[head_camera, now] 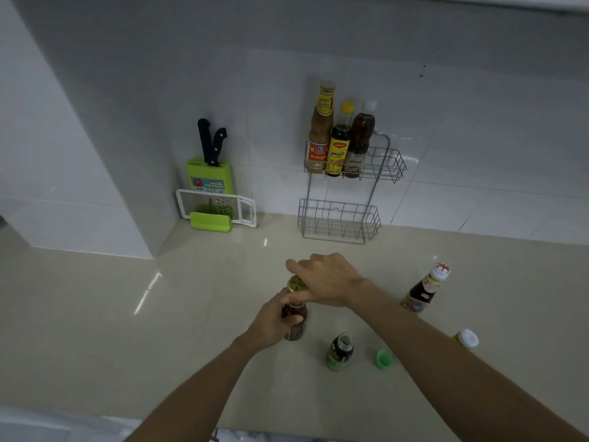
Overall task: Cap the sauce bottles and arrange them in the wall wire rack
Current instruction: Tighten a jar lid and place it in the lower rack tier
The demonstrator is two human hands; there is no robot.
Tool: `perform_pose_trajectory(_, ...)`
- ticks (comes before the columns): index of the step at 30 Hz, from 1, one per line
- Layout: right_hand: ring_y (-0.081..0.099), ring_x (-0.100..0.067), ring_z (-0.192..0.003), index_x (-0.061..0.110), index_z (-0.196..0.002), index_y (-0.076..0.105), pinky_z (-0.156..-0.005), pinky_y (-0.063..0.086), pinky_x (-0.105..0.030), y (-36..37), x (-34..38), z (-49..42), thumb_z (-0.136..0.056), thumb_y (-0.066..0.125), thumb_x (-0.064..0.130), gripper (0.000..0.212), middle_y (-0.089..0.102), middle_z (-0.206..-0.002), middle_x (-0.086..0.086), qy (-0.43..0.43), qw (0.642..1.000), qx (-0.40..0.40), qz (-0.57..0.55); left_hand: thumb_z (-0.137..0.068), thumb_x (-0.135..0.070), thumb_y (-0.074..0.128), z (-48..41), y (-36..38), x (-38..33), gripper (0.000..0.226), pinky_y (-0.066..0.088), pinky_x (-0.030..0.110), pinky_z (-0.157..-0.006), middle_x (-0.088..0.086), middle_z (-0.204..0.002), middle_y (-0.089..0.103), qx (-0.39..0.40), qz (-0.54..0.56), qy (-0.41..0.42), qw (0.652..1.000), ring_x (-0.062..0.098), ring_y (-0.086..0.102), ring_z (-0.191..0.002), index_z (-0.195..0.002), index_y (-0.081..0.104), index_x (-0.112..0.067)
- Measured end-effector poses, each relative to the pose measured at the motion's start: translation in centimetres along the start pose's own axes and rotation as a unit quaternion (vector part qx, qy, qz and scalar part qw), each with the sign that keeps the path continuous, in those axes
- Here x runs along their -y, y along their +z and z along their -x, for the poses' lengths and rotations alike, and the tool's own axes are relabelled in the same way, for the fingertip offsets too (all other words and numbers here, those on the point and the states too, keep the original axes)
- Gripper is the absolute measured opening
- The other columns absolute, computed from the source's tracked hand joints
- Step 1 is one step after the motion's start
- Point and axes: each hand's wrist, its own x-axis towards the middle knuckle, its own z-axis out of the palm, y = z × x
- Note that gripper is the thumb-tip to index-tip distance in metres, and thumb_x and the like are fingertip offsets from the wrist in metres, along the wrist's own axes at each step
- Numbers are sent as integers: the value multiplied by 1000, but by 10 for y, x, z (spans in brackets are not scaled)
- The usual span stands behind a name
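Observation:
A small jar of dark red sauce (pixel 297 327) stands on the beige counter, and my left hand (pixel 277 317) grips its body. My right hand (pixel 325 279) holds the jar's gold lid (pixel 295 284) on top of it. An uncapped bottle with a green label (pixel 340 351) stands to the right, its green cap (pixel 383 358) lying beside it. A dark bottle with a white and red cap (pixel 425 290) stands further right. The wall wire rack (pixel 387 165) has three capped bottles (pixel 339 145) in its upper basket.
The rack's lower basket (pixel 339 220) holds nothing. A white-capped yellow bottle (pixel 466 339) shows behind my right forearm. A green knife block with two black-handled knives (pixel 211 164) and a white grater (pixel 216 207) lean against the wall at left.

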Motion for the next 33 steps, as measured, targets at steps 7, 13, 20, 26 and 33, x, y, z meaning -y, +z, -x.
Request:
perform_pose_trajectory(7, 58, -27, -79, 15, -113, 41, -53, 34, -33, 4, -11, -2, -92, 39, 61, 51, 63, -91, -8, -80, 996, 24, -11, -83, -9, 64, -8, 1, 6, 37, 42, 2, -66, 1, -106, 59, 14, -8, 14, 1000, -1, 54, -86, -112, 47, -22)
perform_pose_trajectory(13, 49, -30, -62, 13, -105, 43, -60, 33, -32, 15, 1, -6, -93, 43, 53, 42, 66, -78, -13, 29, 997, 12, -64, -78, -13, 66, -10, 11, 11, 32, 48, 19, -77, -13, -94, 61, -41, 0, 10, 999, 9, 59, -91, -104, 50, -25)
perform_pose_trajectory(20, 51, -31, -57, 12, -102, 46, -57, 33, -32, 28, 11, -2, -79, 18, 57, 58, 67, -73, -15, 89, 991, -43, -95, -77, -13, 65, -10, 17, 13, 32, 53, 30, -79, -8, -96, 65, -75, -29, 15, 997, 10, 62, -90, -106, 54, -20)
perform_pose_trajectory(26, 55, -27, -69, 16, -106, 41, -61, 40, -31, 36, 18, 4, -85, 53, 60, 50, 66, -84, -8, 191, 953, -53, -230, -76, -11, 72, -11, 7, 14, 32, 46, 13, -70, -12, -91, 65, -42, 38, 24, 998, -6, 61, -84, -100, 57, -25)
perform_pose_trajectory(33, 57, -15, -81, 23, -92, 54, -72, 47, -30, 56, 18, 6, -66, 74, 59, 49, 58, -92, 4, 268, 879, -49, -392, -69, -13, 78, -14, -7, 35, 68, 45, 21, -93, -8, -120, 61, 13, -9, -29, 999, 14, 55, -114, -128, 47, -24)
